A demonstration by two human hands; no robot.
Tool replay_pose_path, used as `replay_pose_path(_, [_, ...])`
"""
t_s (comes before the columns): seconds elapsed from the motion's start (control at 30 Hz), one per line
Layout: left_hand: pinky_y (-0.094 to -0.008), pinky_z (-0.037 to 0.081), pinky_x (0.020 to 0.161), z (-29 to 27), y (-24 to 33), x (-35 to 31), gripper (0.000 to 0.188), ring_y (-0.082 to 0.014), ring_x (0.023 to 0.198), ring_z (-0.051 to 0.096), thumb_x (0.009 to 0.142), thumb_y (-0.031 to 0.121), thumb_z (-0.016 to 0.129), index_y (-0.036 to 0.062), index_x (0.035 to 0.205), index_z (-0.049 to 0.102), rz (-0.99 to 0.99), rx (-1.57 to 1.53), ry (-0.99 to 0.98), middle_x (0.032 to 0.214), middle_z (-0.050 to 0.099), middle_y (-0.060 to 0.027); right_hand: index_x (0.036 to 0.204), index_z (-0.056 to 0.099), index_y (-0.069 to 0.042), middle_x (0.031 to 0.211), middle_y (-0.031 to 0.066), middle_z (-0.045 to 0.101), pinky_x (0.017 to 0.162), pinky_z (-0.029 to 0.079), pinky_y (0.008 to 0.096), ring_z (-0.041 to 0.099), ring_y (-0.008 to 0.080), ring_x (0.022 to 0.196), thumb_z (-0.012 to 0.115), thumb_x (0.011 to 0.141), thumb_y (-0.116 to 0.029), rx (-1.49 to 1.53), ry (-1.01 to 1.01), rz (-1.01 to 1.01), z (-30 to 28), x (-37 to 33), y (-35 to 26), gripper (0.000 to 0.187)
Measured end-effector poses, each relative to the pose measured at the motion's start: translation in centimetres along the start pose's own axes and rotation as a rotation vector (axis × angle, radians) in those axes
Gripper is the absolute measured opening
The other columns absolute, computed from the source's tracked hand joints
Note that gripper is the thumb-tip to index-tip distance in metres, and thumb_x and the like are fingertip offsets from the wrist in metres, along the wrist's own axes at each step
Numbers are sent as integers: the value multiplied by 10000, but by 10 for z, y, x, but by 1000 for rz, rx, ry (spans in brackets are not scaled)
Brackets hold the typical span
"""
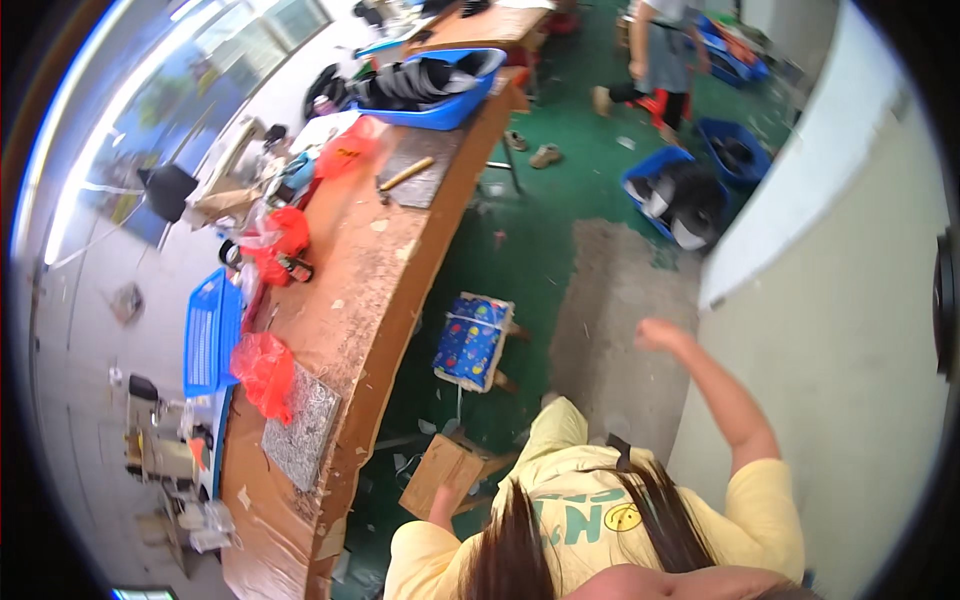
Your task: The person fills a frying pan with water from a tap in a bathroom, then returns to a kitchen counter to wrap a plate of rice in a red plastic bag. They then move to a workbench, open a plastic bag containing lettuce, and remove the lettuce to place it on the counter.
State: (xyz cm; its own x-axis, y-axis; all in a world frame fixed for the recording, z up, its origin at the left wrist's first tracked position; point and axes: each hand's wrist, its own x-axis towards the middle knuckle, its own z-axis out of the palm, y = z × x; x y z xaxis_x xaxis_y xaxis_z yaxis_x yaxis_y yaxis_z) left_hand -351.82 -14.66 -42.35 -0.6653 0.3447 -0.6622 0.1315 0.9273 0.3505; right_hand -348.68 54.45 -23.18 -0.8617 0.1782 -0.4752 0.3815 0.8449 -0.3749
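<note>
My right hand [655, 335] is held out ahead over the bare grey strip of floor, its fingers curled in, with nothing showing in it. Low on the left, my left hand [441, 504] is small and blurred beside a wooden stool [440, 475]; its fingers do not show well, and whether it touches the wood I cannot tell. Ahead of that stands a seat with a blue patterned cushion [470, 341]. On the long workbench [345, 290] to my left, a hammer [407, 173] with a wooden handle lies on a dark slab [425, 155].
Red plastic bags [264, 375], a speckled grey slab [302, 428] and a blue basket [212, 332] line the bench. A blue tub [440, 105] of dark pieces sits at its far end. More filled tubs [675, 195] and another person [660, 60] are ahead right. A pale wall [820, 320] runs along my right.
</note>
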Motion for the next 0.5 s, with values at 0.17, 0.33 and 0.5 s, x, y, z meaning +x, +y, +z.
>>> replay_pose_path(0.17, [-446, 465, 722, -27, 1, 26, 399, -373, 858, 596, 790, 378, 546, 14, 925, 638, -179, 65, -100, 915, 616, -235, 990, 618, -43, 803, 98, 648, 569, 508, 341, 618, 182, 625, 607, 791, -285, 236, -341, -177, 21, 142, -41, 313])
replay_pose_path(0.33, [-438, 470, 731, -121, 90, 190, 379, -370, 852, 598, 800, 362, 536, 16, 919, 634, -179, -306, 233, 913, 618, -226, 974, 616, -40, 760, 90, 638, 528, 518, 336, 611, 181, 597, 602, 796, -289, 219, -493, 166, -29, 209, -34, 307])
replay_pose_path(0.5, [-356, 473, 769, -340, 310, 291, 290, -280, 889, 613, 833, 268, 558, 22, 978, 608, 156, -473, 343, 924, 641, -149, 926, 654, -65, 758, 81, 646, 595, 505, 347, 598, 157, 657, 627, 752, -313, 223, -290, 108, -20, 286, 62, 304])
